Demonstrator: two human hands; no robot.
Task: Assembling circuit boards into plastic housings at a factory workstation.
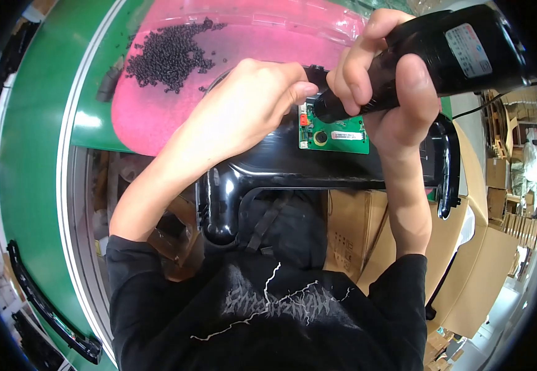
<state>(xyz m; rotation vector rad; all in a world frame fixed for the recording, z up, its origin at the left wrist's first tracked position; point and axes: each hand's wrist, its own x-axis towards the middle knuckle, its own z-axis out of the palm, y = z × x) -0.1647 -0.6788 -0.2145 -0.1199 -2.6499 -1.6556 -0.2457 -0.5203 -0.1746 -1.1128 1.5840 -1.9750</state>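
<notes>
My right hand [398, 127] is wrapped around a black electric screwdriver [435, 62] with a pale label. Its nose points down and left at a green circuit board [324, 141]; the bit's tip is hidden. The board lies in a glossy black plastic housing [305, 170] with rounded arms. My left hand [250, 102] is closed in a pinch beside the screwdriver's nose, at the board's upper left corner. What those fingers hold, if anything, cannot be made out. An orange-red connector [304, 120] shows on the board's left edge.
A pink tray [250, 46] lies beyond the housing, with a pile of small black screws [169, 59] in it. A green tabletop [33, 142] extends left, bearing a curved black strip [49, 312]. Cardboard boxes [358, 229] stand at the right. Another person's arm shows far left.
</notes>
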